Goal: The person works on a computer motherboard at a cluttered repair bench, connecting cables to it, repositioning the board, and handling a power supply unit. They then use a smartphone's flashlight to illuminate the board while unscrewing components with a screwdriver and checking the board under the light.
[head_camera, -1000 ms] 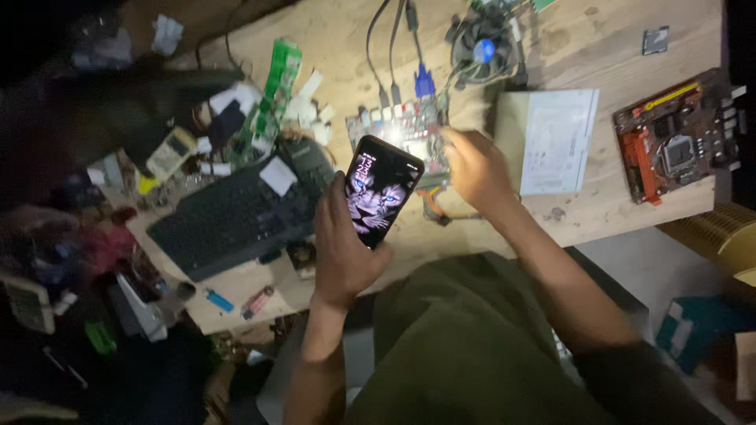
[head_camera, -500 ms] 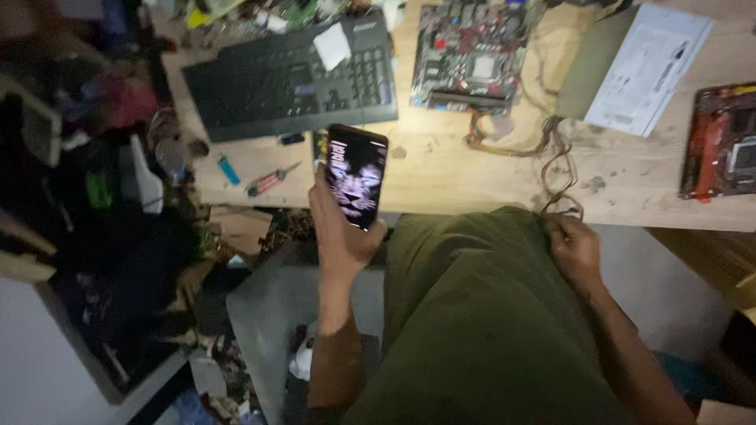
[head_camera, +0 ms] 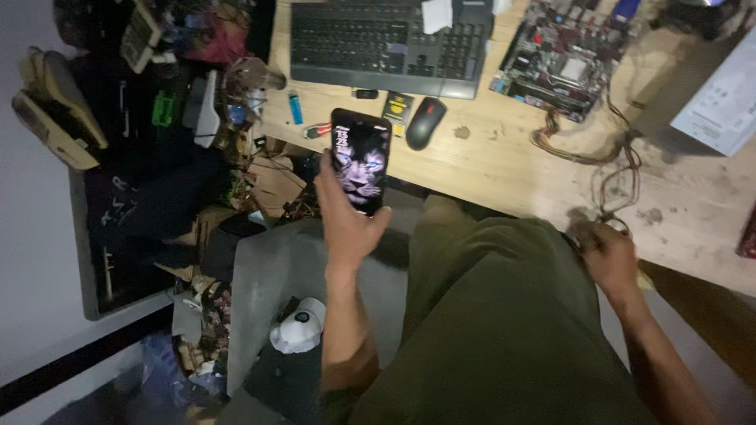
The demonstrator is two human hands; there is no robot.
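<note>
Held item: black slab smartphone (head_camera: 361, 160) with a lit screen showing a lion's face, upright in the left hand (head_camera: 346, 220); screen turned toward the head, seemingly so it can be read.
Left hand pose: forearm rises from 6 o'clock, wrist straight, thumb along the phone's left edge, fingers curled round the back and right edge, gripping it firmly.
Phone position: above the near edge of the pale wooden desk (head_camera: 504, 169), at 6 o'clock from the black full-size keyboard (head_camera: 390, 43).
Right hand (head_camera: 608, 256): low at the desk edge, at 3 o'clock from the phone, knuckles up; fingers loosely bent, whether on a wire I cannot tell.
Nearest to right hand: tangle of thin coloured wires (head_camera: 606, 161), trailing from the bare circuit board (head_camera: 561, 59) at 12 o'clock.
Between phone and keyboard: black computer mouse (head_camera: 425, 123), small blue lighter (head_camera: 295, 107).
Lap: olive-green cloth (head_camera: 504, 330), covering the frame's lower middle.
Floor, 9 o'clock: dark clutter of parts; white cap (head_camera: 299, 329) at 7 o'clock.
</note>
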